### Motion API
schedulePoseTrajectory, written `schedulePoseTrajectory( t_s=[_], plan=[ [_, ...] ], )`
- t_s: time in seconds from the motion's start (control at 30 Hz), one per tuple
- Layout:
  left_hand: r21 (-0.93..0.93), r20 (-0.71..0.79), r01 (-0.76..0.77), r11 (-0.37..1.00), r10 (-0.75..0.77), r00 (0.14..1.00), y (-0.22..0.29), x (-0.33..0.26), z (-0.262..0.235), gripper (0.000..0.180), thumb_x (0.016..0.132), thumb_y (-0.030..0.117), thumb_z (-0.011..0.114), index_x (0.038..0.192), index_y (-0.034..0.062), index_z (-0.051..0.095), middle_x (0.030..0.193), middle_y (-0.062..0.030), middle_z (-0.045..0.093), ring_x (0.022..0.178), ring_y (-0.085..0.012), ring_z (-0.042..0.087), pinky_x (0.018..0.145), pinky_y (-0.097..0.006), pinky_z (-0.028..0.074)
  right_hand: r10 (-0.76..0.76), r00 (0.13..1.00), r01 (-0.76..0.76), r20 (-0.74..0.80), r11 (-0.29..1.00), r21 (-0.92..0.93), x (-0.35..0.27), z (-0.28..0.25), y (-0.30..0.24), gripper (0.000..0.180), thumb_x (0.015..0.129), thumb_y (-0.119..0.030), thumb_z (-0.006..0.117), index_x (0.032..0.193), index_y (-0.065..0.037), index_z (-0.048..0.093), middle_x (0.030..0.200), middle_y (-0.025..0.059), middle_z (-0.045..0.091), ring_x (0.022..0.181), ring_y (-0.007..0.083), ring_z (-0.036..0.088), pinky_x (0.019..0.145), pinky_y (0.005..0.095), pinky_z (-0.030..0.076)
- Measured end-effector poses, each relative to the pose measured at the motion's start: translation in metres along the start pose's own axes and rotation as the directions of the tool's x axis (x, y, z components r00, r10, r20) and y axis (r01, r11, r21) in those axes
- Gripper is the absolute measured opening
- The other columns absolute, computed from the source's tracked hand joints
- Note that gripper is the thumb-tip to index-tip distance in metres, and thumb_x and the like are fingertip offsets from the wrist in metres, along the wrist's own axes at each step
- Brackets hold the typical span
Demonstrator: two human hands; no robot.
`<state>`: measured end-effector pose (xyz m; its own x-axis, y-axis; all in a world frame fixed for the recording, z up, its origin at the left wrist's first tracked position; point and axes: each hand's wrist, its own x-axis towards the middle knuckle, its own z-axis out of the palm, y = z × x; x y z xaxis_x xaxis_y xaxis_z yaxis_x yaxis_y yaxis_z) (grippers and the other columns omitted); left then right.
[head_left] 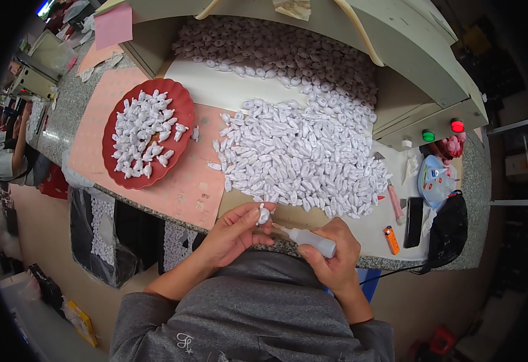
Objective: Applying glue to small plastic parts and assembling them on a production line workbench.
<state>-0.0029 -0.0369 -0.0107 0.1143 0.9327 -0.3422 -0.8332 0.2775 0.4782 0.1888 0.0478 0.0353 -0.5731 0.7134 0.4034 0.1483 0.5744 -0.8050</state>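
Between the thumb and fingers of my left hand (235,234) is a small white figurine part (264,215), held above the table's front edge. My right hand (337,253) wraps round a translucent squeeze bottle (314,241) with a thin nozzle. The nozzle points left toward my left fingers, just below the white part; whether it touches anything I cannot tell. Beyond my hands spreads a large heap of small white elongated pieces (300,154). A red scalloped plate (183,104) at the left carries many small white assembled figures (137,133).
Rounder white pieces (276,51) fill the beige cabinet (421,54) behind. Toward the right lie an orange lighter (391,240), a black phone (413,222), a pink tube (395,205) and a black bag (449,232). Plastic-lined bins (98,241) stand below the table's left edge.
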Motion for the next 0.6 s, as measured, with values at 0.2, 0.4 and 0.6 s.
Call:
schedulePoseTrajectory(
  t_s=[0.2,0.4,0.6],
  plan=[
    [-0.005,-0.002,0.013,1.000,-0.013,1.000,-0.0004,0.0002,-0.0015,0.033,0.095,0.024,0.044,0.119,0.0023,0.050,0.092,-0.0038,0.057,0.087,-0.0111,0.055,0.077,-0.034,0.050,-0.006,1.000,0.006,0.006,1.000,-0.025,0.0011,0.0004,-0.0037,0.028,0.070,-0.012,0.073,0.087,-0.001,0.054,0.069,0.0094,0.055,0.059,0.0198,0.049,0.054,0.0295,0.039],
    [-0.010,0.004,0.030,0.999,-0.030,1.000,-0.0006,0.0002,-0.0009,0.033,0.095,0.026,0.043,0.118,0.0024,0.050,0.091,-0.0035,0.056,0.087,-0.0111,0.055,0.077,-0.034,0.050,-0.033,0.999,0.032,-0.019,0.999,-0.040,0.0014,0.0016,-0.0011,0.030,0.070,-0.012,0.073,0.089,-0.001,0.053,0.071,0.0097,0.055,0.060,0.0200,0.049,0.054,0.0294,0.039],
    [-0.059,0.015,0.117,0.991,-0.116,0.993,0.0005,0.0006,0.0002,0.034,0.094,0.028,0.044,0.117,0.0027,0.050,0.089,-0.0033,0.056,0.085,-0.0117,0.055,0.077,-0.034,0.050,-0.062,0.998,0.062,-0.029,0.998,-0.009,0.0005,0.0047,0.0007,0.031,0.071,-0.014,0.073,0.090,-0.001,0.054,0.070,0.0091,0.055,0.060,0.0195,0.049,0.054,0.0294,0.039]
  ],
)
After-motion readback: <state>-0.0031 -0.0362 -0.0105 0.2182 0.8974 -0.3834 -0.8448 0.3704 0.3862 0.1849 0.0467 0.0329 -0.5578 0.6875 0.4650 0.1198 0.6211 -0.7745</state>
